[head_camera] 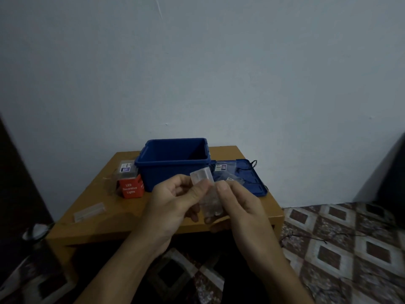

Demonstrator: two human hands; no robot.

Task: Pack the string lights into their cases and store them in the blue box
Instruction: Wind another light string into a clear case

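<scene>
Clear plastic catches what little light there is: a small transparent case (207, 195) is held upright between both hands above the near edge of the wooden tabletop (105, 218). The left hand (175, 202) pinches it from the left with thumb on its front, and the right hand (237, 202) clamps it from the right, thumb pressed near its top; the fingers (198, 213) of both curl behind it. Small pale lights seem bunched in the case's lower half, though blur hides the detail. Just behind the hands stands the blue box (173, 163), open and dark inside. Its blue lid (252, 178) lies flat to the right of it, carrying more clear cases (221, 168) and a thin black wire (247, 166). Left of the box sits an orange carton (131, 189) printed "LED Decorative Lights" with another clear case (126, 168) on top. Nearer the left front corner lies a flat clear piece (88, 212).
</scene>
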